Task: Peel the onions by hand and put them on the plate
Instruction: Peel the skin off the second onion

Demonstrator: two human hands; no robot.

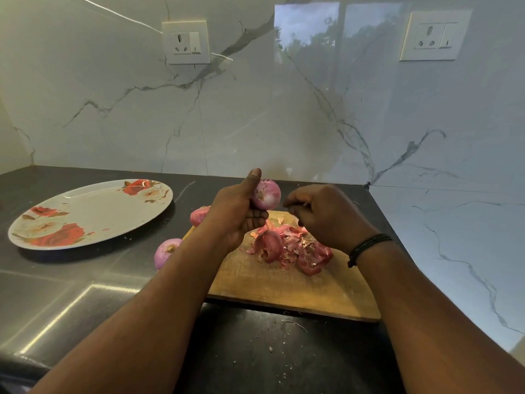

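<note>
Holding an onion (266, 194) up over the board (287, 282), the left hand (235, 217) has fingers curled under it and thumb raised along its side. Right hand (326, 214) sits just right of the onion, fingers curled inward, seemingly pinching a scrap of skin; too blurred to confirm.

Judgement: peeling is in hand. This onion looks mostly bare, pale purple with the root end showing. To do it well, keep the left grip firm, turn the onion, and strip remaining dry skin from the root end downward so scraps fall on the pile.

Peels (289, 248) lie heaped on the board below both hands. Two more onions sit left of the left hand: one (199, 216) just behind the wrist, another (166, 251) nearer the forearm on the bench (85, 294). Plate (85, 214) is well left of the hands and holds no onions.
</note>
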